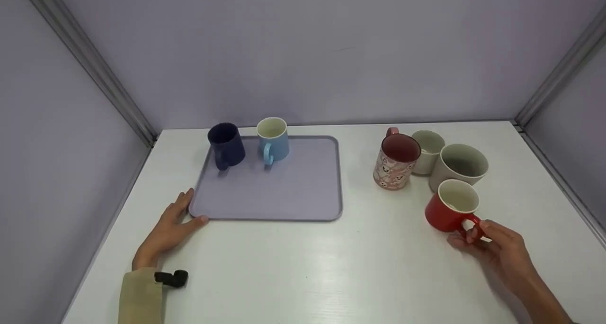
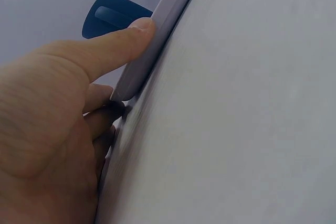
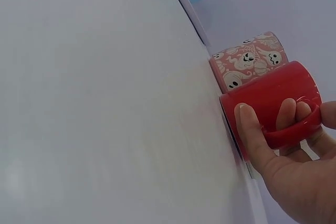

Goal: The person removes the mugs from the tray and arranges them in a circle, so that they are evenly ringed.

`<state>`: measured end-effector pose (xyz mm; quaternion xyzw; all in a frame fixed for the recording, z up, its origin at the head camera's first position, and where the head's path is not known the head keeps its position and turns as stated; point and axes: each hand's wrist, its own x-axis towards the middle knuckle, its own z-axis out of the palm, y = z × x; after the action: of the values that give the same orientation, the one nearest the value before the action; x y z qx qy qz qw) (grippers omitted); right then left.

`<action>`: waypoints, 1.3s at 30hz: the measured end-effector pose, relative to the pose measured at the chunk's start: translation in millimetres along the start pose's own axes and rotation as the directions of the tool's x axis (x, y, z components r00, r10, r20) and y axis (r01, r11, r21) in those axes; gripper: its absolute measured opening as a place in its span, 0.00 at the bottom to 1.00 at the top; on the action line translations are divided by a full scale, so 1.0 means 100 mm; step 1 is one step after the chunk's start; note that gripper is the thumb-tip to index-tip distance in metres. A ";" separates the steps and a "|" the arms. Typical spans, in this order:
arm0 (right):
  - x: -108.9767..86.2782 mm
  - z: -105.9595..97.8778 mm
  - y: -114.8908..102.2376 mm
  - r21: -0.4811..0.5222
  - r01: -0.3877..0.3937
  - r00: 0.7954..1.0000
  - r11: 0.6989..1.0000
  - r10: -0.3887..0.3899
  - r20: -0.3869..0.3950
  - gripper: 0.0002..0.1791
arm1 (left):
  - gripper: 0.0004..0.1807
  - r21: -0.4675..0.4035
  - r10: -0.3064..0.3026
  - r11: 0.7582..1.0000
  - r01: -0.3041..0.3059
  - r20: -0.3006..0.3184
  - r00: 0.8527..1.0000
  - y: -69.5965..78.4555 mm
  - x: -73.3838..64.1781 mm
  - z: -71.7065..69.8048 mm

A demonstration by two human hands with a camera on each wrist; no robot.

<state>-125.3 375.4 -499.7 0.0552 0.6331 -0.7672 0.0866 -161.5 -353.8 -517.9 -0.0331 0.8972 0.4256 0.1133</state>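
Right hand (image 1: 504, 253) pinches red mug (image 1: 445, 213) by handle (image 3: 293, 135), lower right of frame. Left hand (image 1: 168, 229), fingers spread, touches corner of grey tray (image 1: 293, 191), left of centre. Navy mug (image 1: 230, 149), light-blue mug (image 1: 278, 147) on tray.

No text, label, brand or number can be read in any view; the patterned mug (image 3: 249, 59) carries printed ghost figures, with no legible lettering among them; the red mug (image 1: 440, 213), light blue mug (image 1: 280, 147), dark blue mug (image 1: 230, 151) and tray (image 1: 298, 191) show no readable marks either.
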 end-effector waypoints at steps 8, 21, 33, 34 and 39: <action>0.01 0.01 0.00 0.029 -0.003 1.000 1.000 0.002 0.024 0.20 | 0.55 -0.003 -0.003 1.000 0.003 0.005 1.000 -0.01 -0.01 0.00; 0.02 -0.04 -0.13 -0.381 0.025 0.997 0.924 -0.051 -0.059 0.20 | 0.56 -0.031 -0.024 0.999 0.024 0.003 1.000 0.00 0.00 0.01; 0.00 0.28 -0.59 -0.802 0.170 0.859 0.573 -0.485 -0.164 0.14 | 0.56 -0.039 -0.026 0.999 0.026 0.003 1.000 0.01 -0.02 0.01; 0.01 0.34 -0.62 -0.797 0.205 0.854 0.568 -0.502 -0.139 0.12 | 0.56 -0.035 -0.025 0.999 0.025 0.003 1.000 0.01 -0.02 0.01; 0.13 0.72 -0.75 -0.769 0.335 0.838 0.544 -0.545 -0.021 0.08 | 0.56 -0.026 -0.018 1.000 0.018 0.002 1.000 0.01 -0.01 0.02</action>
<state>-151.1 318.2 -416.0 -0.0478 0.8860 -0.4250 -0.1789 -160.9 -351.6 -517.8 -0.0422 0.8912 0.4361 0.1173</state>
